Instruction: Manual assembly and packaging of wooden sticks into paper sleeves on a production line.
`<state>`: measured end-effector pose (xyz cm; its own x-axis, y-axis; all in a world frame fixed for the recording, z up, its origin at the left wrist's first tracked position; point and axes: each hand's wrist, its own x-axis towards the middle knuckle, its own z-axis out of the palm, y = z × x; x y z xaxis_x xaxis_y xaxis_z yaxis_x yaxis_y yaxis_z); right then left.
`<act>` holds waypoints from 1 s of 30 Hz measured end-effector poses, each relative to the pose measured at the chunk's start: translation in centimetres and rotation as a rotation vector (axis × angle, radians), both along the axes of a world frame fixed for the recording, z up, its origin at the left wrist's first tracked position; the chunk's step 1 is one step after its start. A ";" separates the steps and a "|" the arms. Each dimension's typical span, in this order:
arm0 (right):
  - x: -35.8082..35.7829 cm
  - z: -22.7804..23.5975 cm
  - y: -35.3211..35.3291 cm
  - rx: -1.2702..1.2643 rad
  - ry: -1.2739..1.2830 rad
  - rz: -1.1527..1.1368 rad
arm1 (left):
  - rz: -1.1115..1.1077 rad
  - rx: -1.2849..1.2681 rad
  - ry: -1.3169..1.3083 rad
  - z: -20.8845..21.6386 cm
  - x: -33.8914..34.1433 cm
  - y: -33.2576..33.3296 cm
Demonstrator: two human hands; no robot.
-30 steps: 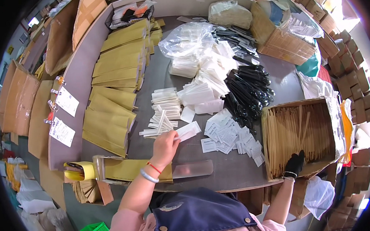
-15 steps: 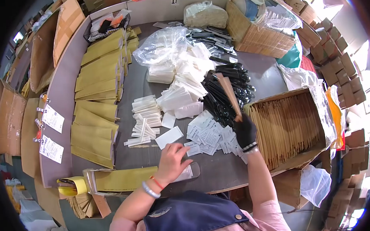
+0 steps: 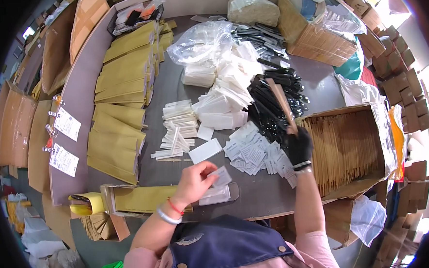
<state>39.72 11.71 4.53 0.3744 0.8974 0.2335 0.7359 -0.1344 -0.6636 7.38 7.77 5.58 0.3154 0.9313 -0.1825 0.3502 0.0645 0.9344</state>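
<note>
Between the fingertips of my left hand is a small printed paper slip, lifted at a tilt. Below it lie white packets at the table's front edge. My right hand, in a black glove, grips the near end of a long flat brown strip, which points away from me over a heap of glossy black long-handled pieces. Between my hands spreads a pile of printed slips. A blank white card lies just beyond my left hand.
To the right stands a carton packed with upright brown strips. Yellow-brown padded envelopes are stacked along the left side. White packets heap up mid-table under a clear plastic bag. Another carton sits at the back right.
My left hand has closed its fingertips on a printed slip and raised it. My right hand still holds the brown strip. The whole view has shifted slightly.
</note>
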 end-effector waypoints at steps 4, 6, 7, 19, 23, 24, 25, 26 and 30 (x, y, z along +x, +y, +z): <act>-0.5 1.3 -4.0 0.018 0.352 0.033 | -0.192 0.461 0.529 -1.5 -3.5 -3.8; -1.9 2.8 -6.1 -0.232 0.581 0.089 | -0.182 0.530 0.543 -1.7 -3.7 -5.6; -2.2 3.1 -7.2 -0.416 0.736 0.118 | -0.180 0.603 0.552 -1.7 -3.7 -6.6; -8.9 -1.2 -11.6 -0.297 -0.223 0.665 | -0.234 0.526 0.568 -0.9 -7.2 -8.4; -6.5 -3.2 -11.3 -0.153 -0.393 0.906 | -0.220 0.479 0.611 -1.3 -8.6 -7.2; -6.5 -3.2 -11.1 -0.152 -0.394 0.907 | -0.229 0.485 0.592 -1.4 -8.7 -7.0; -6.7 -3.2 -10.9 -0.190 -0.412 0.927 | -0.228 0.485 0.591 -1.6 -8.7 -6.9; -6.8 -3.2 -10.8 -0.229 -0.429 0.947 | -0.230 0.473 0.567 -1.8 -8.5 -6.9; -12.7 -3.9 -9.9 -0.209 -0.064 0.995 | -0.244 0.469 0.477 -3.1 -5.1 -6.6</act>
<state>27.06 1.77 0.63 -0.5719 0.8198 0.0300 0.6102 0.4496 -0.6523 2.29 1.18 2.48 0.5100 0.8587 0.0499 0.6816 -0.4388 0.5856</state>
